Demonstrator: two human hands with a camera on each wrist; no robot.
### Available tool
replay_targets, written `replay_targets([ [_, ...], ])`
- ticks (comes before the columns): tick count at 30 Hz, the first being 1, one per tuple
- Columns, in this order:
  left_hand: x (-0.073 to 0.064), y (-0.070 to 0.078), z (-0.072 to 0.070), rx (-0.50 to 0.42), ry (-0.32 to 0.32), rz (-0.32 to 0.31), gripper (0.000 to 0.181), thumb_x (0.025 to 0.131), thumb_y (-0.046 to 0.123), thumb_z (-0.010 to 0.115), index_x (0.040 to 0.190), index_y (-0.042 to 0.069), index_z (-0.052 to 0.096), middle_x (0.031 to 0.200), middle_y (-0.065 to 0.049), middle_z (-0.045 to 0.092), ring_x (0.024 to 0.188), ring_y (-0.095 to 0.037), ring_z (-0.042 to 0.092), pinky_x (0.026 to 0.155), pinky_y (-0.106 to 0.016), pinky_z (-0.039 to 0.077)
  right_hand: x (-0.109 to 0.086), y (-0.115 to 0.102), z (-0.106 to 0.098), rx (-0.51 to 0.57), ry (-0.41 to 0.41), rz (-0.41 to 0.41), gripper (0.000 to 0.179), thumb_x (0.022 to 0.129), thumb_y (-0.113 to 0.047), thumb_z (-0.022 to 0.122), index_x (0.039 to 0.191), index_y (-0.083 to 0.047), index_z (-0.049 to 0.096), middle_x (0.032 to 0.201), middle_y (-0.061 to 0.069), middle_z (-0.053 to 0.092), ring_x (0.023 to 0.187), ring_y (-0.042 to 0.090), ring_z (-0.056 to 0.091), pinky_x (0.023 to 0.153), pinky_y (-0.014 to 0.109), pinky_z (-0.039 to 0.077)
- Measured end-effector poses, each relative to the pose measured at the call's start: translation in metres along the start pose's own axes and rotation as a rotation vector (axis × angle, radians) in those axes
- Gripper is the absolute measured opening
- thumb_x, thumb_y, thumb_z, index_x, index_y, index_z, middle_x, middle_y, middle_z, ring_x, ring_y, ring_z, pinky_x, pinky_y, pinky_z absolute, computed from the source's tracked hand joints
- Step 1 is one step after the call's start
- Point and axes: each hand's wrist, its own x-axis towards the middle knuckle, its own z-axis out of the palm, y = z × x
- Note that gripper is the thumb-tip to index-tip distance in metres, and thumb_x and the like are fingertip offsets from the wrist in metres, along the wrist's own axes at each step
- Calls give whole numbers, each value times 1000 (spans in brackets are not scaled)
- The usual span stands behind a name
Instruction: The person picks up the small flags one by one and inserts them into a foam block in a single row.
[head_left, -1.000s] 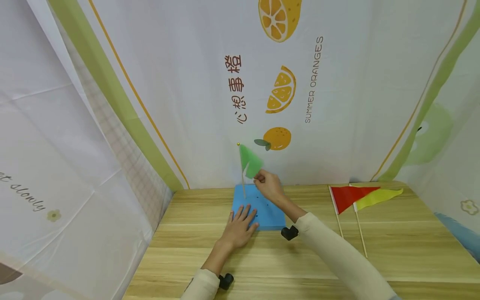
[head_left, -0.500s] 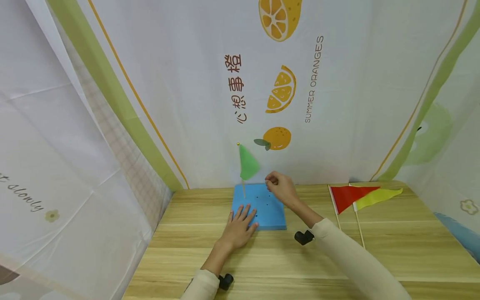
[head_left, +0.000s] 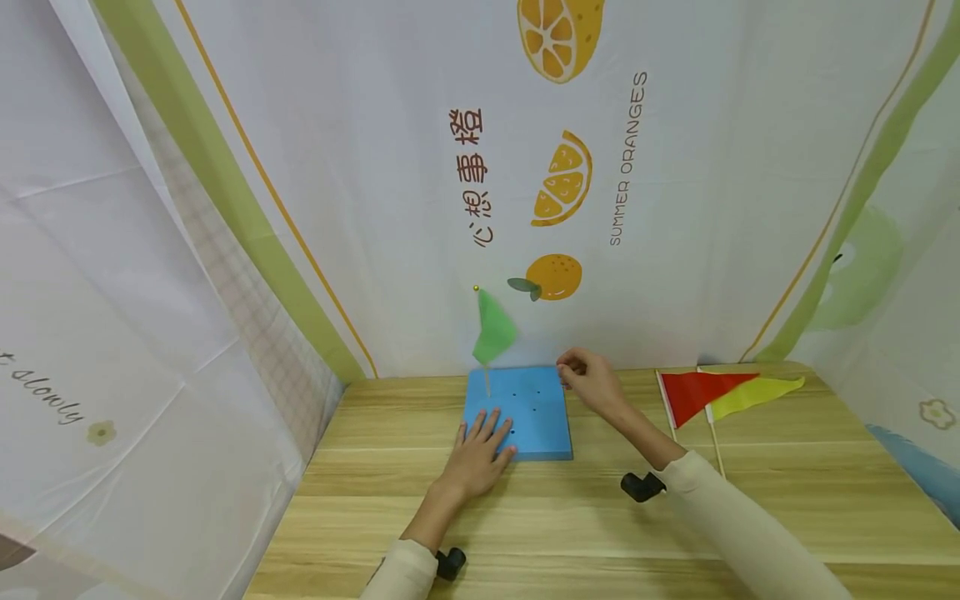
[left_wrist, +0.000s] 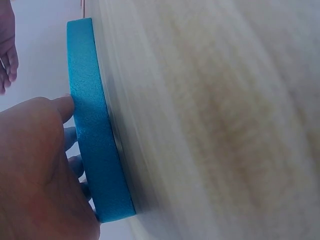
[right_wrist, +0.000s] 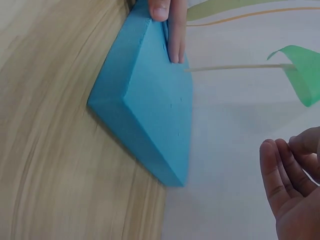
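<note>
A blue foam block [head_left: 547,429] lies on the wooden table, with several small dark holes in its top. My left hand [head_left: 476,462] rests on its front left part, fingers spread. A small green flag [head_left: 497,333] on a thin stick stands upright in the block's back left part, its cloth curling. To the right of the flag, my right hand [head_left: 594,386] hovers near the block's back right corner, holding nothing. In the right wrist view, the thumb of the right hand [right_wrist: 297,175] is close to loosely bent fingertips.
A red flag [head_left: 697,396] and a yellow flag [head_left: 753,398] on sticks lie side by side at the table's right, partly behind the right sleeve. A white curtain [head_left: 390,208] printed with oranges hangs directly behind the table [head_left: 525,525].
My right hand let go of the green flag's cloth and moved right, away from it. The cloth swung slightly and hangs freely. My left hand stayed on the block.
</note>
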Motion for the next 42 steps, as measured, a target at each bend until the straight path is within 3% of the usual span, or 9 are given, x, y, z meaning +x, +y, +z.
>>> replay_targets([
  [4,1,-1,2,1,1,3,59,105,49,35,156,19,30,165,-8,19,152,-35,15,121,-62,12,-6,3,-12,6,20,-25,11,97,-10,62,100,-2,68,89,22,68,73,26,68,70,41,61],
  [10,0,0,0,-11,-2,5,60,105,49,33,156,19,29,165,-8,18,153,-34,14,121,-62,10,-16,9,-33,-22,36,-44,10,97,-11,62,99,-3,67,85,18,68,74,33,66,64,23,58],
  [12,0,0,-1,-8,3,8,59,105,49,33,156,18,29,165,-9,18,153,-35,14,121,-62,11,-20,10,-40,-48,33,-23,10,98,-14,62,100,-6,67,86,16,69,76,34,67,64,22,57],
  [19,-1,-1,-2,-8,3,11,58,106,47,34,156,18,29,165,-9,19,152,-35,15,121,-62,11,-32,17,-62,-102,40,10,10,98,-16,61,100,-9,68,89,18,70,78,33,69,66,30,60],
  [26,1,-3,0,-2,7,19,59,105,47,35,156,18,31,164,-10,20,152,-35,16,121,-62,12,-41,30,-80,-149,73,28,11,98,-17,62,99,-9,68,86,14,71,75,28,70,64,25,59],
  [33,1,-2,-1,1,2,22,59,105,48,34,156,18,30,164,-9,19,152,-34,16,121,-62,12,-51,42,-94,-172,82,48,16,98,-23,62,99,-9,68,85,11,71,71,21,70,63,28,60],
  [37,1,-2,-1,3,1,22,59,105,48,34,156,18,30,165,-9,19,152,-34,16,121,-62,12,-57,46,-100,-206,76,80,20,98,-28,61,100,-9,69,85,9,70,68,19,68,56,30,57],
  [42,1,-3,1,1,4,18,59,105,49,34,156,19,29,165,-9,18,153,-34,15,121,-62,11,-63,52,-108,-232,65,103,18,98,-23,61,105,-8,67,87,13,70,61,11,63,47,37,56],
])
